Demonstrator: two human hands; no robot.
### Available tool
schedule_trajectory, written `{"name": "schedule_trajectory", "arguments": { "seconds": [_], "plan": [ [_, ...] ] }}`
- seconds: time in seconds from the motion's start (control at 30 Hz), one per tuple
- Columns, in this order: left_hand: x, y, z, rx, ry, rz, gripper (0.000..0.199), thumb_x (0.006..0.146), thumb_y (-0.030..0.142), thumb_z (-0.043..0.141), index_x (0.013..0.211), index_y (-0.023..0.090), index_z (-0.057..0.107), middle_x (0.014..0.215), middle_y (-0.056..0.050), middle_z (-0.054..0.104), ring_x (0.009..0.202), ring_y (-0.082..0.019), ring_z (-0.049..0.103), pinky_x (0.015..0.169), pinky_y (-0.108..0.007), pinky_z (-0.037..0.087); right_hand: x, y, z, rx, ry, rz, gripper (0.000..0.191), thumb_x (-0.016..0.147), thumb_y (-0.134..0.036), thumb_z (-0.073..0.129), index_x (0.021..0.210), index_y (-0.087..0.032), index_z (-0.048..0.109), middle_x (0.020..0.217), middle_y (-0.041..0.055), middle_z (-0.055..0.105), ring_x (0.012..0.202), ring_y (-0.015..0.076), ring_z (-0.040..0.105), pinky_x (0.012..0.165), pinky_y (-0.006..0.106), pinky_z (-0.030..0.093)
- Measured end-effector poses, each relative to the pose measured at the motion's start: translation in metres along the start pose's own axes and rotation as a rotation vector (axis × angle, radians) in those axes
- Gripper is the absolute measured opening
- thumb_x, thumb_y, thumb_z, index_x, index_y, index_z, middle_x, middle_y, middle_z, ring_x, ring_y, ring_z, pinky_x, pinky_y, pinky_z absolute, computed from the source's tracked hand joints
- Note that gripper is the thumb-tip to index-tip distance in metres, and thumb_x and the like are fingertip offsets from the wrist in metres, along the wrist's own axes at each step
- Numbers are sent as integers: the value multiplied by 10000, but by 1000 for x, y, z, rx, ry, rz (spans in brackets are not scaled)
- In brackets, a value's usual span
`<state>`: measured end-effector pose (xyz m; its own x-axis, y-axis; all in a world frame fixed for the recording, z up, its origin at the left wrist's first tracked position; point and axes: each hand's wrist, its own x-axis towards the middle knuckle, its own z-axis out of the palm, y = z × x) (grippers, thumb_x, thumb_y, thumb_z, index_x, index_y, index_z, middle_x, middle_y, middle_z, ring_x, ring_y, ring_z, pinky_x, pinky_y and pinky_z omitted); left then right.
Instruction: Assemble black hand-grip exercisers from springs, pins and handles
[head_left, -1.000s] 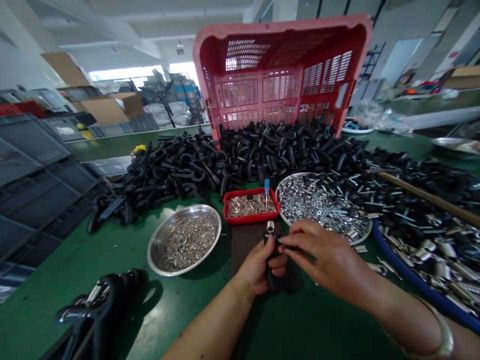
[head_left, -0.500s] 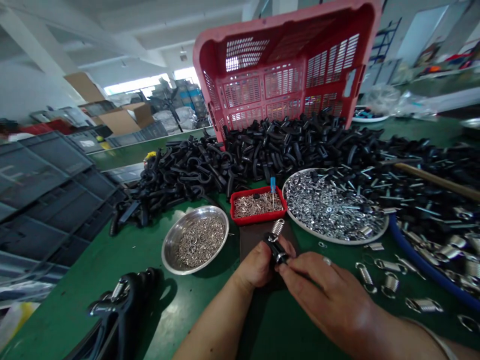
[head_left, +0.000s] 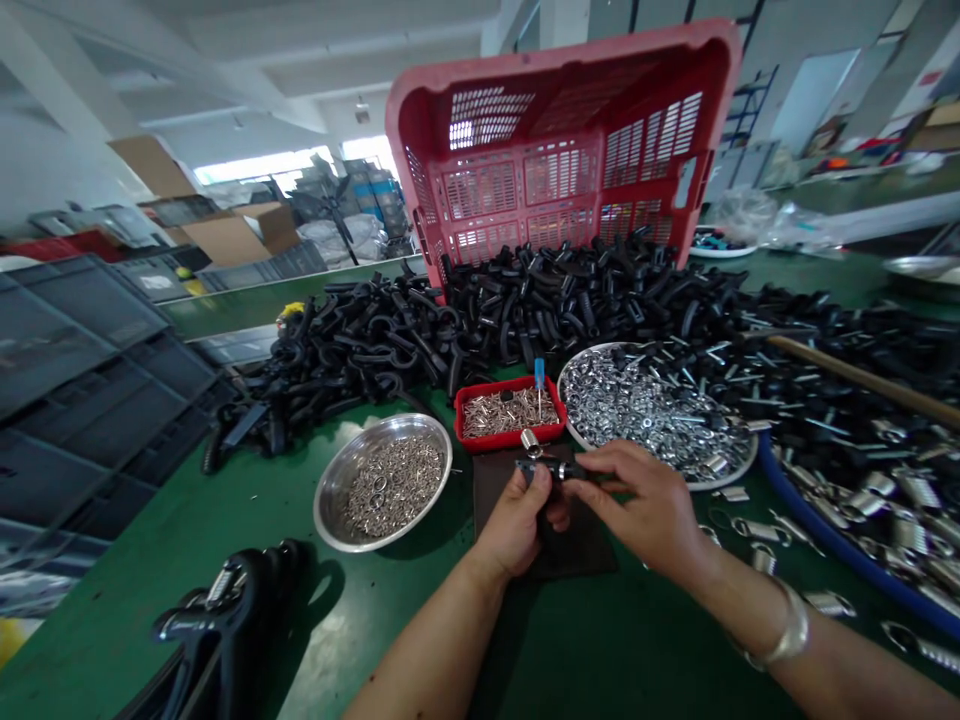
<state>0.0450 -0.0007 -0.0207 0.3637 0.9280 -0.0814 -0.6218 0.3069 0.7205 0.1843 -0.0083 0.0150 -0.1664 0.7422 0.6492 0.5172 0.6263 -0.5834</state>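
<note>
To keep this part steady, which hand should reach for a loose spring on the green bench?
Right, probably: the right hand is nearer the loose coil springs on the bench and only pinches the black plastic clamp with its fingertips, while the left hand cradles it.

Matt black plastic handles (head_left: 570, 300), glossy steel springs (head_left: 911, 490), a smooth steel bowl (head_left: 330, 520).

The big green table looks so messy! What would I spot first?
You'd probably spot the big red plastic crate tipped over at the far side of the green table, with a huge heap of black plastic parts in front of it. Closer in, a round tray of shiny metal bits glitters, while the left hand and right hand hold a small black part.
</note>
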Motion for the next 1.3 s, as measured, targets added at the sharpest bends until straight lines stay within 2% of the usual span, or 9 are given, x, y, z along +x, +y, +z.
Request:
{"name": "schedule_trajectory", "arguments": {
  "seconds": [0.1,0.3,0.4,0.6,0.73,0.93,1.07,1.23,1.3],
  "plan": [
    [0,-2,-2,63,43,31,382,659,465,670,801,169,475,618,46,466,490,-42,386,475,-176,331,-4,1,4,73,1,167,144,778,-290,577,873,-182,597,772,43,569,635,124,595,479,228,536],
    [2,2,-2,-121,60,-96,393,661,452,676,834,175,459,620,64,404,455,-20,324,411,-135,243,-4,11,1,-276,-124,-226,218,835,-195,463,1021,-184,576,923,92,632,878,188,597,763,362,515],
    [2,2,-3,-17,60,-79,401,655,467,671,817,181,443,613,62,425,458,-29,345,422,-147,277,1,19,-2,-334,-195,-224,220,845,-268,456,995,-154,570,887,106,637,839,192,603,727,344,509],
    [0,-6,-2,297,51,40,379,688,491,621,837,171,485,525,67,438,450,-52,384,458,-181,317,6,9,-8,-113,-458,243,397,881,-443,295,705,-180,536,577,22,569,525,132,554,493,250,440],
    [-1,-8,6,286,121,110,414,682,457,643,950,158,542,508,74,421,429,-42,355,441,-174,279,11,6,-7,9,-668,570,654,881,-511,15,506,-201,452,379,-13,415,339,107,430,376,231,357],
    [4,-4,7,134,229,50,411,670,478,640,890,158,506,500,91,350,407,-36,300,393,-162,256,13,16,4,-544,-397,91,499,880,-472,209,852,-156,594,801,118,630,702,213,599,590,316,431],
    [6,-3,5,156,235,22,418,661,492,641,859,160,481,513,90,360,398,-29,307,375,-153,249,17,21,5,-418,-547,207,609,916,-399,66,620,-186,554,578,48,598,549,149,573,536,256,412],
    [6,2,5,46,236,-63,443,627,504,663,796,170,428,594,83,382,394,-3,301,365,-137,234,20,21,1,-582,-439,59,469,863,-507,270,923,-172,593,860,97,647,756,206,604,598,283,417],
    [6,4,5,49,221,-82,453,611,500,677,792,172,424,609,80,393,389,1,300,362,-136,225,20,20,1,-522,-544,123,533,897,-460,163,798,-180,606,732,74,644,669,180,603,571,269,413]
  ]
}}
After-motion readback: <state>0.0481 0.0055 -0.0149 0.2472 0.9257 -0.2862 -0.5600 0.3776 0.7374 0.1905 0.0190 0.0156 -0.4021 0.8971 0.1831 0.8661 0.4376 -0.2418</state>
